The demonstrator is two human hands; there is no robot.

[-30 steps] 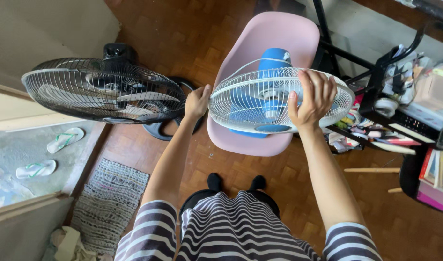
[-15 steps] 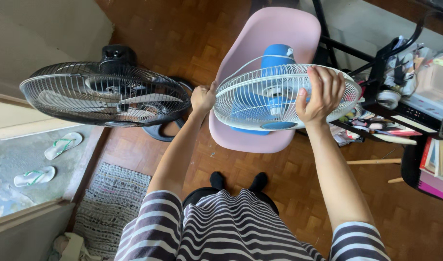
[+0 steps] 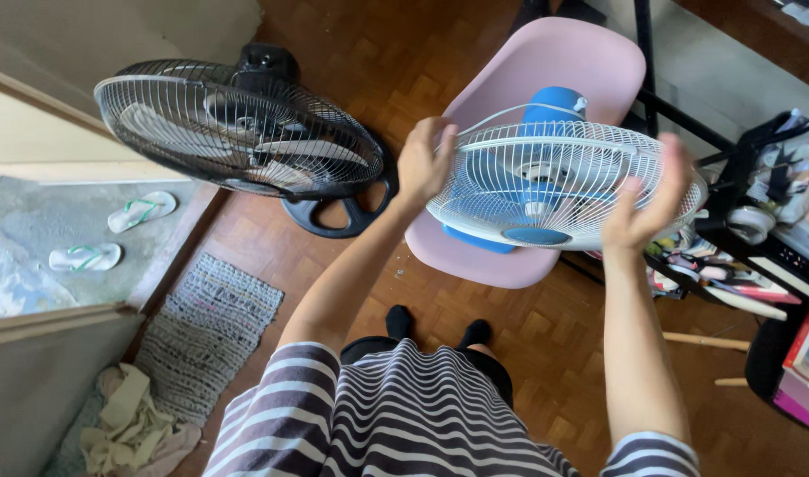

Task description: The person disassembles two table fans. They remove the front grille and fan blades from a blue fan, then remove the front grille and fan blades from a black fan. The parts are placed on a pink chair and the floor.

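Left hand (image 3: 425, 159) gripping left rim of white fan grille (image 3: 568, 181); right hand (image 3: 645, 208) pressing right rim, grip open. Fan sitting on pink chair (image 3: 590, 62); black fan (image 3: 237, 128) standing left.

Open parquet floor (image 3: 546, 344) below the white fan (image 3: 563, 181); black fan (image 3: 237, 128) close left, cluttered rack (image 3: 758, 221) right.

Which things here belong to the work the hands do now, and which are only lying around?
In hand:
white and blue fan
left hand at its grille rim
right hand at the opposite rim
pink chair beneath the fan

Lying about:
black fan
flip-flops
woven mat
cluttered shelf
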